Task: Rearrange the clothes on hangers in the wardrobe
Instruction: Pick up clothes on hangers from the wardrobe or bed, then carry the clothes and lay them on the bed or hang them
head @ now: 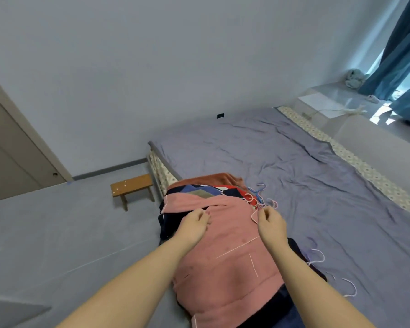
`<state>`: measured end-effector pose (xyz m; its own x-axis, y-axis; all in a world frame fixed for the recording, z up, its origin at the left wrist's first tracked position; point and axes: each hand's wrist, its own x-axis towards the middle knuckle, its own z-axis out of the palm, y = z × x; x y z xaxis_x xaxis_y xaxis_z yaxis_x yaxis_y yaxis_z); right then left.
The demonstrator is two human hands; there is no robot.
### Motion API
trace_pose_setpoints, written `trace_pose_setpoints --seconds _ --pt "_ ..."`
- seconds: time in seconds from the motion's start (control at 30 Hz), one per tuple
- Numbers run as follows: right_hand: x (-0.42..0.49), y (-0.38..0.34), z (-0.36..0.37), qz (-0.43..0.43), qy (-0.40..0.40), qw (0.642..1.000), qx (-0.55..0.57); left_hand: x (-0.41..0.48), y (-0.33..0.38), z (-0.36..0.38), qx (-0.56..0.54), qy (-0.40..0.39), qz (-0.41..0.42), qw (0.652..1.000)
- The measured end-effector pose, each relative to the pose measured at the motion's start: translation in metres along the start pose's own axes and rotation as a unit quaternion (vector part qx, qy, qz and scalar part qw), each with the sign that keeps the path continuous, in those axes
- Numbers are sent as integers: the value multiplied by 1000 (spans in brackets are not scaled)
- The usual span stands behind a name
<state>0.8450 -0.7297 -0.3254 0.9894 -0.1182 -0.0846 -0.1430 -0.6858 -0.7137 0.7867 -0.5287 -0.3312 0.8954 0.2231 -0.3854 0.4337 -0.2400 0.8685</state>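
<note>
Pinching w/ thumb & forefinger, right hand (pixel 270 222) holds the white-piped edge of the pink garment (pixel 225 254), near its top right. Left hand (pixel 195 222) sits on the same garment w/ fingers curled down onto the fabric; can't tell if it grips cloth or just rests there. Both forearms reach in from the bottom of the view.

Pink garment is the top layer of a clothes pile at the near left edge of the bed, lying flat. Under it: a navy piece (pixel 167 224) poking out on the left, a patterned blue/red/tan piece (pixel 199 191) beyond, and a rust-brown cloth (pixel 213 179) at the far end. Hanger hooks (pixel 255 200), red, blue & pink, bunch together just beside the pile's top right, close to the right hand. Loose pale pink hangers (pixel 317 254) lie on the lilac bedsheet (pixel 294 162) right of the pile.

Further out: small wooden stool (pixel 131 185) on the grey floor left of the bed, beige door (pixel 10 157) at far left, teal curtain (pixel 393 55) at top right.
</note>
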Motion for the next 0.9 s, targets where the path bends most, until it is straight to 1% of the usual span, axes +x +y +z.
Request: trace_pose_setpoints --seconds 0.13,0.23,0.43,0.57,0.67,0.77,0.9 --pt "-32 -72 52 -85 -86 993 -19 -27 -25 -83 -8 67 -8 998" --pt "-67 -132 104 -139 -162 977 -12 -59 -53 -157 -50 140 -10 989" --pt "-183 -257 209 -245 -260 934 -19 -159 -128 -313 -75 305 -35 949" --pt "-279 -330 278 -322 -335 885 -34 -247 -184 -408 -44 397 -63 915" --pt "-356 -377 321 -384 -385 838 -55 -316 -229 -467 12 458 -95 884" --pt "-431 -413 351 -441 -419 791 -71 -381 -261 -510 46 514 -142 845" --pt "-516 -448 388 -489 -454 742 -72 -452 -297 -549 47 577 -192 792"
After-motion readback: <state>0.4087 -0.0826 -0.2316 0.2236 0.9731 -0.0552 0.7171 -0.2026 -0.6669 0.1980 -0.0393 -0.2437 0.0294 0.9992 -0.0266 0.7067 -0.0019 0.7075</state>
